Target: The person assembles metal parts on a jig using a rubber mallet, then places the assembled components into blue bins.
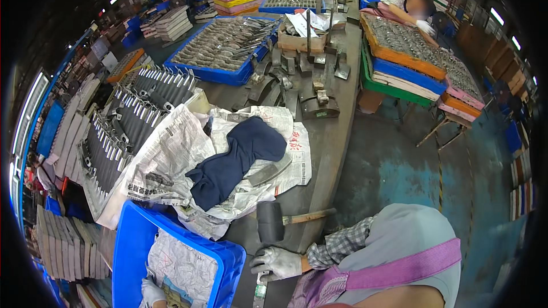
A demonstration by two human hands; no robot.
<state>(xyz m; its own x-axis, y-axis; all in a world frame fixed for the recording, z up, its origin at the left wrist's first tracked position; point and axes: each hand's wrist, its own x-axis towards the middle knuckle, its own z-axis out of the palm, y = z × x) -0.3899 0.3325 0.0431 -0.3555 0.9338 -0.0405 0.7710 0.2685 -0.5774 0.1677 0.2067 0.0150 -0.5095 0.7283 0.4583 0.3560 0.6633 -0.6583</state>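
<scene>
My right hand [277, 263], in a whitish work glove, rests at the bench edge. Its fingers are curled on the upper end of a narrow metal strip [260, 292] with a green patch. In a blue plastic bin [128, 234] is my gloved left hand [153, 292], cut by the lower edge of the picture. Its fingers look closed, with a bit of shiny metal by them; what they hold is hard to make out. Crumpled paper [185, 265] lines the bin, and metal pieces [178, 294] lie beside the left hand. A black-headed mallet [270, 222] lies just beyond my right hand.
Newspaper [294, 165] under a dark blue cloth [240, 154] covers part of the bench. Rows of metal parts [134, 120] stand at left. Behind are a blue tray of parts [220, 45] and loose metal blocks [319, 102]. A co-worker [408, 5] sits beyond stacked trays [399, 74].
</scene>
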